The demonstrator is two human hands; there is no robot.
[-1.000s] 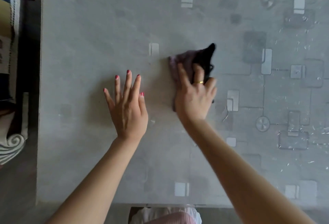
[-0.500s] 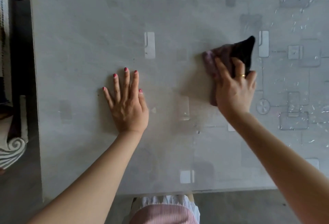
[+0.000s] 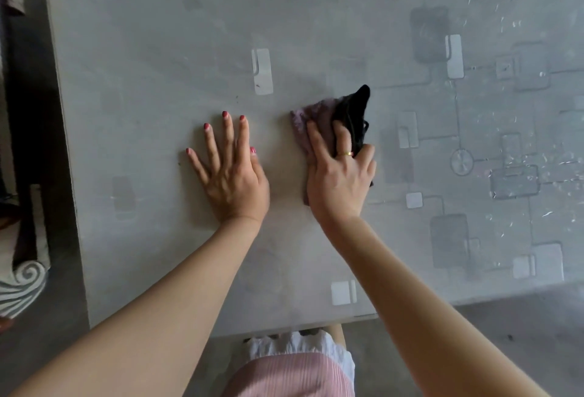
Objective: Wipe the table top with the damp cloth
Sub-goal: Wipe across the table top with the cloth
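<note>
A grey worktop (image 3: 158,80) with a printed pattern of pale rectangles, lines and circles fills most of the view; its left edge and near edge both show, with floor beyond them. To the far side and left of the hands the surface lies open, while the right part carries many small bright flecks or droplets. Two bare forearms reach in from the near edge. The left hand (image 3: 232,172) lies flat on the worktop, palm down, fingers spread wide, holding nothing. The right hand (image 3: 339,175) presses down on one cloth (image 3: 319,115), its fingers extended over the fabric and slightly curled, a gold ring on one finger. The cloth is crumpled, mauve at its left and black at its right, with a black corner sticking up past the fingertips. It sits near the middle of the worktop, just right of the left hand and apart from it.
</note>
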